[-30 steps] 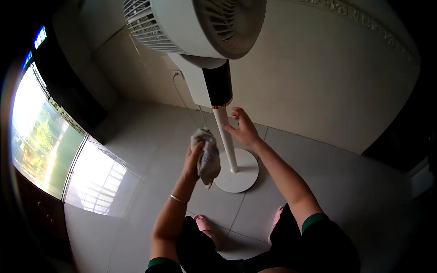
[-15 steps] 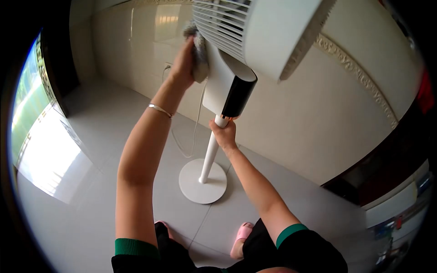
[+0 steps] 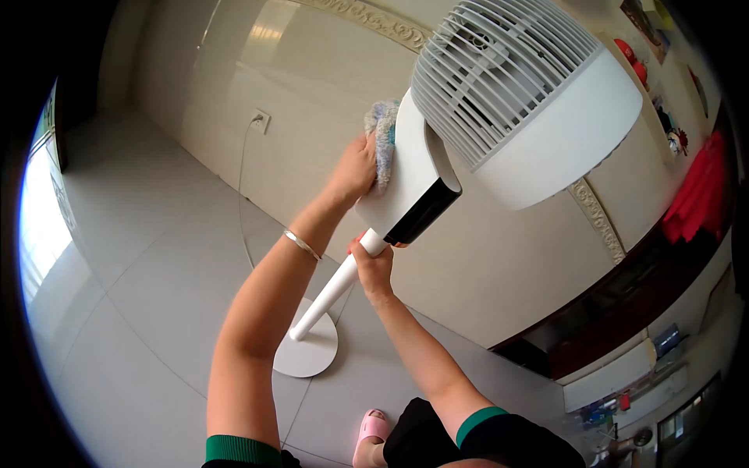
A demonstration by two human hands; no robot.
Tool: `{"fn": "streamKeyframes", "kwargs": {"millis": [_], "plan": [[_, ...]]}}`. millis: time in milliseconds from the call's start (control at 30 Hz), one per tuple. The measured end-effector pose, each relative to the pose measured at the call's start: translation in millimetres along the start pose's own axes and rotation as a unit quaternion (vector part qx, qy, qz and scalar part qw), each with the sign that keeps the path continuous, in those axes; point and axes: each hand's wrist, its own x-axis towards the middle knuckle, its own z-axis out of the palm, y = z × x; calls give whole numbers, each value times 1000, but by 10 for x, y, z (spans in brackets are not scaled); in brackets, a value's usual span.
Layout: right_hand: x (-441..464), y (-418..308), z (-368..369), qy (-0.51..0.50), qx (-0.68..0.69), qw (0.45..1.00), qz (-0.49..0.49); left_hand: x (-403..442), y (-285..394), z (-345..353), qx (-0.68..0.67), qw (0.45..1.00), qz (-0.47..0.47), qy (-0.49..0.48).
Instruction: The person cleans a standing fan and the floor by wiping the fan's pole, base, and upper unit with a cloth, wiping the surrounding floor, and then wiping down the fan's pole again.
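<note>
A white standing fan with a round grille (image 3: 499,93) leans in front of me. My left hand (image 3: 356,170) presses a fluffy grey-and-blue cloth (image 3: 381,140) against the side of the fan's white housing (image 3: 407,175). The fingers are partly hidden behind the cloth. Just below the housing's black panel (image 3: 425,212), my right hand (image 3: 374,269) is wrapped round the white pole (image 3: 329,293). The pole runs down to a round white base (image 3: 316,355) on the floor.
Grey tiles (image 3: 148,312) cover the floor. A thin cord (image 3: 242,175) leads from a wall socket (image 3: 261,121) down beside the wall (image 3: 312,86). On the right are a dark wooden piece of furniture (image 3: 577,335) and red fabric (image 3: 697,191). A pink slipper (image 3: 372,429) shows below.
My left hand and the cloth have slid lower along the fan housing. My right hand keeps its hold on the pole. The view has shifted, so the fan appears more tilted, its head farther right.
</note>
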Motion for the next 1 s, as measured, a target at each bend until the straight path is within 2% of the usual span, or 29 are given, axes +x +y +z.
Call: {"fn": "streamKeyframes", "kwargs": {"millis": [33, 100, 133, 200, 267, 333, 367, 433, 467, 500, 567, 633, 667, 700, 733, 767, 833, 867, 900, 933, 1000], "plan": [[-3, 0, 15, 0, -5, 1000, 0, 3, -72, -6, -5, 1000, 0, 0], [-7, -7, 33, 11, -17, 1000, 10, -106, -91, 36, 96, 961, 225, 132], [0, -1, 50, 11, -22, 1000, 8, -233, -88, 63, 129, 940, 261, 177], [12, 0, 91, 47, 11, 998, -33, -358, -285, 25, 147, 926, 276, 213], [-16, -84, 101, 55, -12, 998, -37, -522, -509, -78, 165, 910, 288, 248], [-12, -72, 116, 65, -48, 996, -45, -761, -713, -234, 237, 914, 252, 211], [-2, -24, 85, 60, -61, 994, -65, -869, -878, -267, 234, 915, 246, 218], [41, 137, -68, 28, -112, 987, -110, -1068, -1245, -298, 185, 949, 198, 161], [53, 192, -133, -9, -121, 989, -85, -1112, -1349, -341, 141, 955, 190, 177], [27, 164, -126, -15, -73, 996, -48, -1157, -1415, -391, 136, 957, 175, 189], [-31, 92, -119, -28, 40, 999, 12, -1256, -1570, -516, 144, 977, 90, 128], [-44, 102, -112, -21, 15, 1000, -13, -1435, -1646, -644, 131, 985, 33, 110], [-36, 40, -65, -31, 4, 999, 14, -1520, -1614, -718, 150, 986, -32, 64], [-53, 14, -43, -32, 1, 999, 22, -1603, -1622, -781, 167, 981, -95, 16], [-66, 9, -20, -32, 6, 999, 15, -1703, -2062, -833, 238, 971, -20, 13], [-56, 20, -12, -33, 13, 999, 7, -1819, -2400, -844, 184, 975, 94, 83], [-47, 67, -40, -17, 3, 1000, 22, -2003, -2755, -1112, 369, 922, 114, 24], [-39, 67, -39, -9, 0, 1000, 17, -2157, -3031, -1261, 283, 958, -27, 21], [-58, 72, -41, -1, -2, 1000, 15, -2351, -3310, -1416, 190, 967, -169, 19], [-65, 48, -35, -5, -11, 1000, 20, -2501, -3478, -1562, 431, 888, -132, -90], [-36, 58, -67, -16, -25, 999, 18, -2779, -3555, -1804, 450, 879, -128, -91]]}}
